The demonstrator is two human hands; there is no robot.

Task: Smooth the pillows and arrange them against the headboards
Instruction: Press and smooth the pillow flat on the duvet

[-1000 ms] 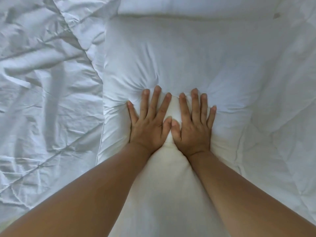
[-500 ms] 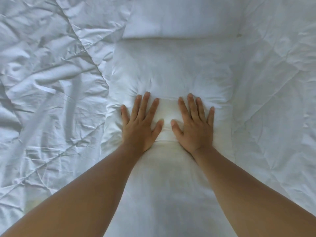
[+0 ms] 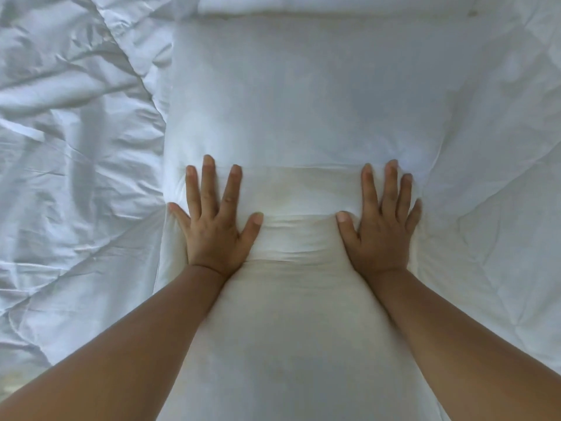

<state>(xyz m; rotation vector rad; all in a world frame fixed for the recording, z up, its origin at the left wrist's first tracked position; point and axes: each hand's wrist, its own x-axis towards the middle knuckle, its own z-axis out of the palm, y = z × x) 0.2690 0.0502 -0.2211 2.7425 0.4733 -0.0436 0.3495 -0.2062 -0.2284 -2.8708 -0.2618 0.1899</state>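
Head view: two bare forearms reach forward from the bottom corners and end in hands laid flat on a white pillow (image 3: 303,95). Nearest the camera, the pillow runs up between the arms as a cream-tinted stretch of fabric, with a few shallow creases between the wrists. The left hand (image 3: 215,232) rests palm down near the pillow's left edge, its fingers (image 3: 209,183) spread apart and straight, thumb angled inward; it grips nothing. The right hand (image 3: 379,235) lies the same way near the right edge, fingers (image 3: 388,189) splayed and pressed on the cloth, thumb pointing toward the other hand. The hands are well apart, with a cream band of the pillow bare between them.

Past the fingertips the pillow is whiter and mostly smooth, its surface slightly blurred. A rumpled white duvet (image 3: 69,153) lies along the pillow's left side, heavily creased; on the right the quilted bedding is flatter, with faint stitched lines. Beyond the pillow's far edge, touching it, a second pillow (image 3: 318,3) shows as a white strip along the top of the frame. No headboard can be made out.
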